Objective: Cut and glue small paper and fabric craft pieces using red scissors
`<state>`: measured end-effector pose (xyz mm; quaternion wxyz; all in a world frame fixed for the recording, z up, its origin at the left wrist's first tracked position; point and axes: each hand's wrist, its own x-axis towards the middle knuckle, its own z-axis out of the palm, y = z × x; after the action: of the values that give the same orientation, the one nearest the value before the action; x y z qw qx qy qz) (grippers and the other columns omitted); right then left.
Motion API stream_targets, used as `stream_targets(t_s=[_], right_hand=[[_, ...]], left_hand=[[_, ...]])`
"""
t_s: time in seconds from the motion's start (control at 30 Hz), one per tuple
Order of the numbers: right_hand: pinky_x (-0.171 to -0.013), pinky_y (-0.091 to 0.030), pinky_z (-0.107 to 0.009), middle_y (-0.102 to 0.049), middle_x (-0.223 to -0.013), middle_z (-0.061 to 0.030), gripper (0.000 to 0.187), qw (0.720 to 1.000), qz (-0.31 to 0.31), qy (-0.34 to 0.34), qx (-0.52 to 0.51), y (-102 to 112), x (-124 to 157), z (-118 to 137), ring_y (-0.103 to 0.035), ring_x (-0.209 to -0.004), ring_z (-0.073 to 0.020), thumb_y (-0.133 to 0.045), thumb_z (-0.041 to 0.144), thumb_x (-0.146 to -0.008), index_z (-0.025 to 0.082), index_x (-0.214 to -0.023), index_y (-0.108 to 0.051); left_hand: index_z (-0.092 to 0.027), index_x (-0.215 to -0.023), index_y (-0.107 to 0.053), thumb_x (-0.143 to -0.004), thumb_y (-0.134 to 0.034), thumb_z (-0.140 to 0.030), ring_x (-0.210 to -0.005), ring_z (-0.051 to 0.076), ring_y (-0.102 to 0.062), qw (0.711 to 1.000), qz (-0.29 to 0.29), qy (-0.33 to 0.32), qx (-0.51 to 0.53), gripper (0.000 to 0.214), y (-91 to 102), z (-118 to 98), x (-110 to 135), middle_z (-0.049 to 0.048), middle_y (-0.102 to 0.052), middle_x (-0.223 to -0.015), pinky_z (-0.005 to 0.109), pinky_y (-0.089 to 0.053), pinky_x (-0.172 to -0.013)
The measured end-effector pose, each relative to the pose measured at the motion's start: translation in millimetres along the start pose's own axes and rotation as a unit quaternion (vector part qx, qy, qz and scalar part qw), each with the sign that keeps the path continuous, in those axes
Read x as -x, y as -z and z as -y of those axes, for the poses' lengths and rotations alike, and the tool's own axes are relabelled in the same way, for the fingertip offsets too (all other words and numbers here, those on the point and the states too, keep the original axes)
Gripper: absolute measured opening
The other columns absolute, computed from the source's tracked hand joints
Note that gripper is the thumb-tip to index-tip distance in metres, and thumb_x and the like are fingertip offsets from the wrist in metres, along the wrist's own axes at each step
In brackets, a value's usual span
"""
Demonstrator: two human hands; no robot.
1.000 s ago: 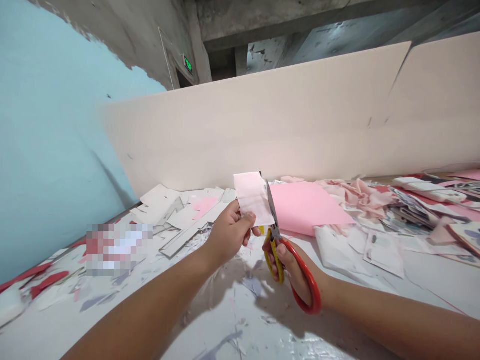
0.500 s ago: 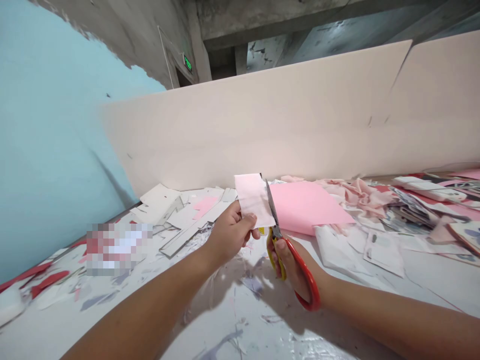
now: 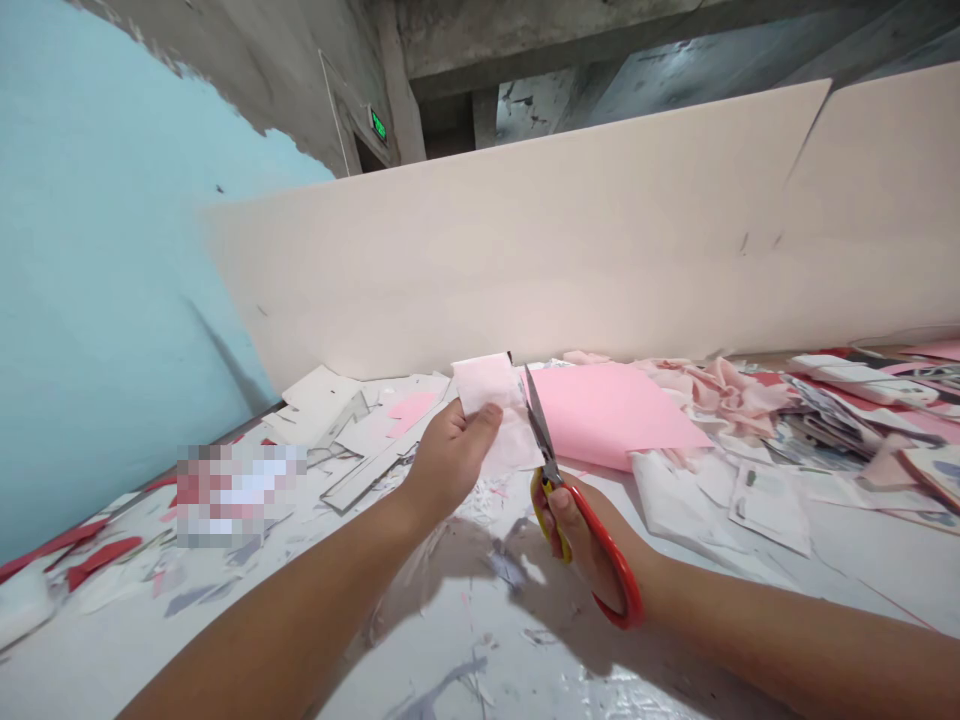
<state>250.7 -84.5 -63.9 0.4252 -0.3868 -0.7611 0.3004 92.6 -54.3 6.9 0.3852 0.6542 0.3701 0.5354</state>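
Pinched between thumb and fingers of my left hand (image 3: pixel 454 455) is a small pale pink piece of paper or cloth (image 3: pixel 484 385); I cannot tell which. It is held upright above the table, with a dark mark at its top right corner. My right hand (image 3: pixel 581 525) grips a pair of scissors (image 3: pixel 611 565) with one red and one yellow handle. The blades point up and away along the right edge of the pale piece, slightly parted. Behind the blades a pink sheet (image 3: pixel 615 410) lies on the table.
Grey-white board offcuts (image 3: pixel 375 465) lie at the left, with red scraps (image 3: pixel 101 560) further out. Crumpled pink cloth (image 3: pixel 724 390) and stacked pieces (image 3: pixel 832 420) spread along the right. A cream partition (image 3: pixel 525 260) stands behind the table, and a blue wall (image 3: pixel 112 250) bounds the left.
My left hand has shifted slightly left with the pale piece, which now tilts and sits lower in the grip. The scissors have stayed nearly in place, their blades now more visible beside its edge.
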Motion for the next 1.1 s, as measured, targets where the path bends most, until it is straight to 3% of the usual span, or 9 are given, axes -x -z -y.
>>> stream_targets(t_s=[0.4, 0.9, 1.1], right_hand=[[-0.049, -0.027, -0.028, -0.043, -0.056, 0.0012, 0.047, 1.0, 0.01, 0.016, 0.013, 1, 0, 3, -0.036, -0.051, -0.013, -0.017, 0.057, -0.087, 0.02, -0.069, -0.039], [-0.048, -0.028, -0.029, -0.042, -0.052, 0.0009, 0.048, 1.0, 0.007, 0.001, 0.015, 1, -1, 10, -0.036, -0.049, -0.0135, -0.016, 0.058, -0.087, 0.021, -0.064, -0.037], [-0.047, -0.028, -0.029, -0.042, -0.049, 0.0007, 0.052, 1.0, 0.007, -0.004, 0.016, 1, -1, 9, -0.036, -0.047, -0.0133, -0.015, 0.061, -0.086, 0.021, -0.06, -0.036]], left_hand=[[-0.017, -0.08, -0.057, -0.077, -0.051, -0.049, -0.056, 0.01, -0.046, 0.998, -0.057, -0.006, -0.032, 0.033, -0.2, -3, 3, -0.0023, -0.053, -0.062, 0.021, -0.036, -0.053], [-0.016, -0.078, -0.055, -0.079, -0.048, -0.048, -0.053, 0.01, -0.042, 0.997, -0.029, -0.025, -0.062, 0.032, -1.5, -4, 6, -0.0036, -0.047, -0.057, 0.021, -0.034, -0.05], [-0.017, -0.079, -0.056, -0.078, -0.049, -0.047, -0.057, 0.011, -0.047, 0.999, -0.024, -0.014, -0.043, 0.031, -1.1, -5, 5, -0.0026, -0.053, -0.061, 0.021, -0.037, -0.053]])
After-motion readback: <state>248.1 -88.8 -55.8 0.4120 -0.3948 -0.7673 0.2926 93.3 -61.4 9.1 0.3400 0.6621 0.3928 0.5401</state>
